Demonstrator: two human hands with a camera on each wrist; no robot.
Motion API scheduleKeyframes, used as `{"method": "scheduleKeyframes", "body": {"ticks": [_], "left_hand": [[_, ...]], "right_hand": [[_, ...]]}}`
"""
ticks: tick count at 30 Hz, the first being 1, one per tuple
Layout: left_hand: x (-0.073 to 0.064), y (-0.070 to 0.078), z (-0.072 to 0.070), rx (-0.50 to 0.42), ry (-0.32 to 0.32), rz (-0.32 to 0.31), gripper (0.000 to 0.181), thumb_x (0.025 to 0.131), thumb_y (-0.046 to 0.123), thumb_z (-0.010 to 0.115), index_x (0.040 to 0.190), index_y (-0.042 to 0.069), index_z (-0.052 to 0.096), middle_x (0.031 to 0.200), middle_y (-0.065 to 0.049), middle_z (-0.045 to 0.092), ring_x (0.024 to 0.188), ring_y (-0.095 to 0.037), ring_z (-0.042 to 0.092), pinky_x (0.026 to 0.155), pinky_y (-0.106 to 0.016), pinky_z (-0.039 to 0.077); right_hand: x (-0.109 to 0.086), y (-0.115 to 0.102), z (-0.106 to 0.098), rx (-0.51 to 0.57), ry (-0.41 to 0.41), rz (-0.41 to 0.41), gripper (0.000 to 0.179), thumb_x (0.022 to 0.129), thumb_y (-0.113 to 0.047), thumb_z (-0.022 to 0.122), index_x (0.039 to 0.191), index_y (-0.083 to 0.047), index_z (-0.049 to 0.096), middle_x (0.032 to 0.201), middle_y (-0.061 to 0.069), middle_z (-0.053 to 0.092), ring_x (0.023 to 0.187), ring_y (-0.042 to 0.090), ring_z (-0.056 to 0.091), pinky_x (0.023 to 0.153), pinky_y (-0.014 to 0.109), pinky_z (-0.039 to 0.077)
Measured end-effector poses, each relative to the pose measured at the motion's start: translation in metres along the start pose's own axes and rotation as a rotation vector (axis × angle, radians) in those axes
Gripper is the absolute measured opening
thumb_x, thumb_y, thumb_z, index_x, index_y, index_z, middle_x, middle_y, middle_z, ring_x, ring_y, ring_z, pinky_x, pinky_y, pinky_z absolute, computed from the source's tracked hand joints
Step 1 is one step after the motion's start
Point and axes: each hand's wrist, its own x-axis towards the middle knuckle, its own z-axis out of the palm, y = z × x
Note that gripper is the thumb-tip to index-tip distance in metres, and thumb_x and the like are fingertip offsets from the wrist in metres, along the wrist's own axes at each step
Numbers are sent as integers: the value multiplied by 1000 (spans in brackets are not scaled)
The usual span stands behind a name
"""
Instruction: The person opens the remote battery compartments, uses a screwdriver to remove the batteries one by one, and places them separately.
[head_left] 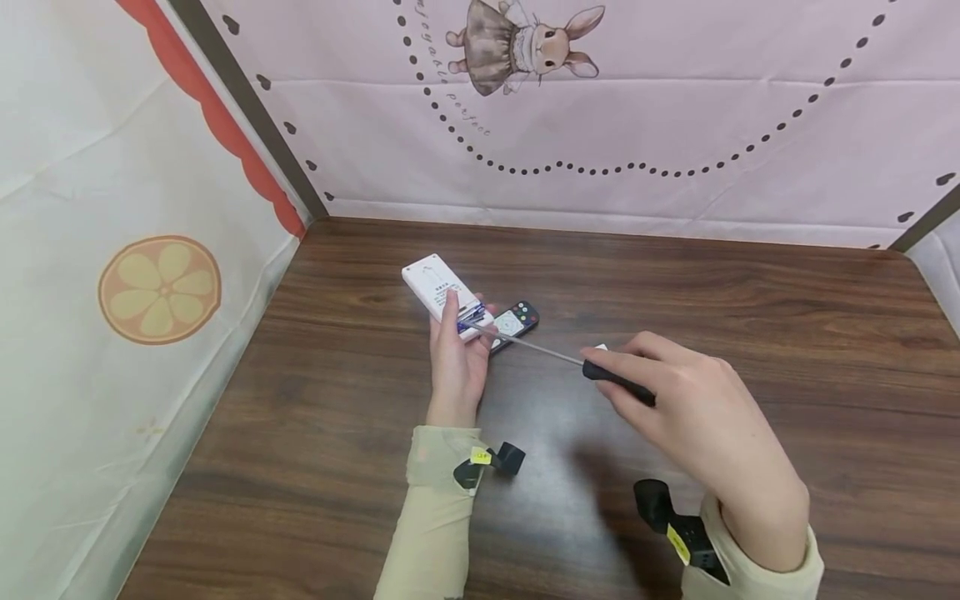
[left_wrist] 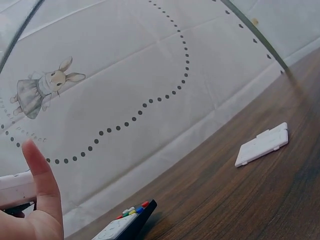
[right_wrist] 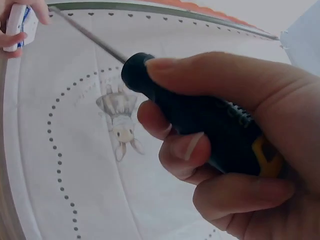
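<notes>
My left hand (head_left: 457, 367) holds a white handheld device (head_left: 435, 282), printed side up, with the thumb lying along its edge. At its near end an open compartment (head_left: 471, 315) shows blue, battery-like items. A screwdriver (right_wrist: 210, 125) with a dark handle and yellow accents is gripped in my right hand (head_left: 697, 408). Its long metal shaft (head_left: 543, 348) points left, and the tip is at the compartment in the head view; whether it touches cannot be told. On the table lies a white cover (left_wrist: 263, 145) with small tabs, mostly hidden behind my right hand in the head view.
A black remote control (head_left: 516, 321) with coloured buttons lies on the wooden table (head_left: 337, 375), just right of the left hand and partly covered by it. Patterned cloth walls (head_left: 637, 125) close off the back and left sides.
</notes>
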Motion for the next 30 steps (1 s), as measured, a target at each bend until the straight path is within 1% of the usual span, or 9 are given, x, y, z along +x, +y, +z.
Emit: {"method": "scheduleKeyframes", "body": {"ticks": [3, 7, 13, 17, 19, 22, 26, 29, 30], "left_hand": [[0, -2, 0, 6, -10, -27, 46, 89, 23, 55, 129, 18, 33, 127, -25, 35, 94, -27, 52, 57, -21, 48], [-2, -9, 1, 99, -44, -77, 48, 86, 11, 54, 130, 19, 33, 129, -25, 37, 105, -35, 48, 58, -22, 48], [-9, -27, 8, 379, -108, -169, 51, 84, 2, 50, 130, 18, 33, 121, -25, 46, 96, -33, 56, 57, -26, 50], [-15, -44, 16, 606, -154, -177, 53, 82, 0, 50, 129, 15, 32, 113, -26, 50, 85, -31, 61, 56, -32, 53], [-17, -52, 18, 742, -173, -154, 55, 81, -1, 50, 130, 15, 31, 106, -25, 53, 78, -29, 62, 54, -35, 53], [-19, -61, 19, 1053, -187, -62, 62, 78, 2, 50, 134, 16, 28, 98, -18, 56, 61, -25, 61, 47, -35, 51], [-20, -70, 20, 1520, -177, 148, 69, 74, 8, 57, 136, 18, 28, 105, -9, 55, 71, -22, 59, 60, -36, 50], [-23, -76, 23, 1721, -181, 276, 69, 73, 13, 62, 134, 19, 31, 109, -7, 51, 82, -22, 54, 66, -37, 45], [-25, -78, 23, 1759, -186, 300, 69, 73, 14, 63, 134, 20, 32, 107, -8, 50, 79, -23, 55, 63, -37, 45]], "right_hand": [[-2, 5, -5, -21, -17, 68, 32, 75, -17, 69, 106, -21, 66, 80, -15, 53, 55, 0, 40, 49, 21, 35], [-6, 14, -12, -66, -31, 162, 30, 77, -18, 68, 107, -22, 64, 78, -15, 51, 56, 2, 39, 52, 23, 33], [-12, 26, -18, -55, 17, 226, 30, 78, -18, 68, 108, -21, 64, 84, -14, 57, 63, 1, 43, 57, 18, 31], [-14, 31, -19, -47, 22, 272, 30, 80, -19, 66, 110, -22, 63, 90, -12, 61, 69, 2, 50, 61, 19, 34], [-15, 33, -19, -45, 19, 284, 29, 81, -19, 66, 110, -22, 63, 92, -10, 62, 72, 2, 52, 61, 20, 35], [-15, 35, -19, -42, 13, 291, 28, 81, -20, 66, 109, -22, 63, 92, -10, 62, 72, 3, 53, 61, 21, 35], [-15, 36, -19, -40, 3, 308, 27, 82, -21, 65, 109, -23, 63, 92, -10, 62, 72, 3, 53, 61, 22, 35], [-15, 37, -19, -40, -3, 322, 26, 82, -21, 64, 109, -23, 63, 92, -9, 62, 71, 5, 53, 61, 25, 36], [-15, 38, -19, -37, -5, 326, 26, 83, -22, 64, 109, -23, 63, 93, -9, 62, 73, 6, 54, 62, 26, 37]]}}
